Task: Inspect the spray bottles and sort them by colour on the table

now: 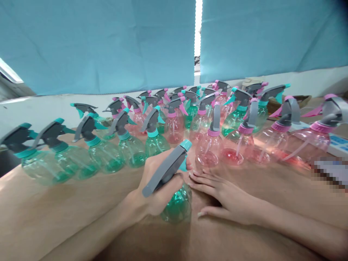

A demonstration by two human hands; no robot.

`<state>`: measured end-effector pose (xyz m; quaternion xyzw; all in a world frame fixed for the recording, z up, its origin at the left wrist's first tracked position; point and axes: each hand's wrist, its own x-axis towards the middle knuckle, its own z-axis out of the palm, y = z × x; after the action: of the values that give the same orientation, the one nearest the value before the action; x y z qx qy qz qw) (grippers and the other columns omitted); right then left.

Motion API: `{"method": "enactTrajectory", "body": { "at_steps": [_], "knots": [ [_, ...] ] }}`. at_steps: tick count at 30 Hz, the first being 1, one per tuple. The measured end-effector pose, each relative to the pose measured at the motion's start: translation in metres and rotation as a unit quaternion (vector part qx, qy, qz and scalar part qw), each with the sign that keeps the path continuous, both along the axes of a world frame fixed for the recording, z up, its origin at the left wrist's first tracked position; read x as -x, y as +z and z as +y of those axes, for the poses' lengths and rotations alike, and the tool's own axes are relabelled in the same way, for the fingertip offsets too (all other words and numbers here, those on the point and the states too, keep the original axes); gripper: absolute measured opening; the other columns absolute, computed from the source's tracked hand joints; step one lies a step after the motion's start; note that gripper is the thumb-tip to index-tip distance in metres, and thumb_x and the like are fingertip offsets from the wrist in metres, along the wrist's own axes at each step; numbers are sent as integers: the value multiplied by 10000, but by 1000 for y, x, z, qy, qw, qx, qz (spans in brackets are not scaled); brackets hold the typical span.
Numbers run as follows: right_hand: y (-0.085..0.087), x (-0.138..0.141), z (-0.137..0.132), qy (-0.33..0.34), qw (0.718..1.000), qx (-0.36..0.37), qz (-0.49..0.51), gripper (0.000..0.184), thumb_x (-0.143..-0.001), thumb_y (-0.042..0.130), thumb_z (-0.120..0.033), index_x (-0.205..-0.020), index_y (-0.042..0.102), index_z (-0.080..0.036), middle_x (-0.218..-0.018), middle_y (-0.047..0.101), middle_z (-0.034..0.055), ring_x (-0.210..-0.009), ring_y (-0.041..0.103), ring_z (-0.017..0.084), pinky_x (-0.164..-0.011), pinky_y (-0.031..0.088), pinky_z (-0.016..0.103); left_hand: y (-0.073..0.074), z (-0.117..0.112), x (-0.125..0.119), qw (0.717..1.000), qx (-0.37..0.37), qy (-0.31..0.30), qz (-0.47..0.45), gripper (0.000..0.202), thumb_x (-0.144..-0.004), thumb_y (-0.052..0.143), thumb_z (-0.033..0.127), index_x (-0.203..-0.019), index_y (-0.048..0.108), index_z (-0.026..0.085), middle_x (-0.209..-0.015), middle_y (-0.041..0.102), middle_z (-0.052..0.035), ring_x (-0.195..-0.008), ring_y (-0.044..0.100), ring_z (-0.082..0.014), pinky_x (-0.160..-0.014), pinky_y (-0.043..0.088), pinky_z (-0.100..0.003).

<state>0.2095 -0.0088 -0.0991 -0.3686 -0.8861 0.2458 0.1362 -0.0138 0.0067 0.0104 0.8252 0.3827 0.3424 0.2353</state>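
Broad, smooth light-brown tabletop [89, 214], faintly glossy where light falls. Behind it, a pale white wall [46, 112], and above that two plain blue cloth curtains [108, 43], a narrow bright gap [198, 36] between them. The left table edge slants off toward a dark area; the near edge lies out of frame. Five translucent green plastic spray bottles with grey-and-teal trigger heads [107, 156] stand in a slanting row at left; four translucent pink ones with grey-and-pink heads [209, 150] form a row at right. A mixed cluster of pink and green bottles [174, 127] crowds behind, toward the wall. Far right, a flat white-and-blue object [338, 141] borders the pink row, a pixelated patch in front of it. Working space: the near strip of tabletop, widest left of the forearm; forward reach bounded by the two rows. In that strip, at centre, a round translucent green spray bottle with grey-and-teal head [178, 206]; left hand [156, 203] has its fingers wrapped round the neck, head tilted. Whether its base touches the surface, cannot tell. Right hand [225, 199] just beside, palm down, fingers straight, thumb spread away.
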Motion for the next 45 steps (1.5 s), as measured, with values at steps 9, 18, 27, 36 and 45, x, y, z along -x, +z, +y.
{"method": "enactTrajectory", "body": {
  "at_steps": [9,18,27,36,45],
  "knots": [
    [0,-2,0,-5,1000,-9,-1,679,-919,501,-590,-1491,354,-256,-1564,301,53,-1433,288,280,-1174,239,497,-5,1,-7,996,55,5,-70,262,-696,471,155,-891,628,233,-668,499,35,-557,470,-128,-676,528,-292],
    [-1,1,-3,-40,997,-67,13,567,-955,484,-517,-1430,467,-207,-1476,467,79,-1382,393,263,-1144,327,470,-2,1,-8,996,57,-10,-67,378,-774,483,168,-1126,601,236,-635,464,56,-491,429,-119,-509,428,-255],
    [0,0,-2,-43,996,-74,8,577,-958,476,-517,-1445,444,-210,-1468,476,80,-1369,411,278,-1126,347,496,-6,4,-5,997,59,11,-46,333,-755,497,190,-1078,569,228,-567,496,65,-484,476,-138,-492,433,-263],
    [-1,-2,-2,-36,997,-68,11,583,-958,482,-508,-1455,429,-208,-1484,455,81,-1386,386,275,-1140,329,487,-4,5,-7,996,58,11,-61,313,-733,499,165,-1034,574,209,-774,600,16,-632,544,-148,-642,507,-286],
    [-1,-3,-1,-30,998,-59,9,578,-962,473,-514,-1449,436,-206,-1497,434,79,-1397,368,267,-1143,324,482,-6,5,-7,996,67,19,-51,321,-738,495,197,-1048,576,225,-559,489,66,-472,467,-133,-516,472,-265]
  ]
}}
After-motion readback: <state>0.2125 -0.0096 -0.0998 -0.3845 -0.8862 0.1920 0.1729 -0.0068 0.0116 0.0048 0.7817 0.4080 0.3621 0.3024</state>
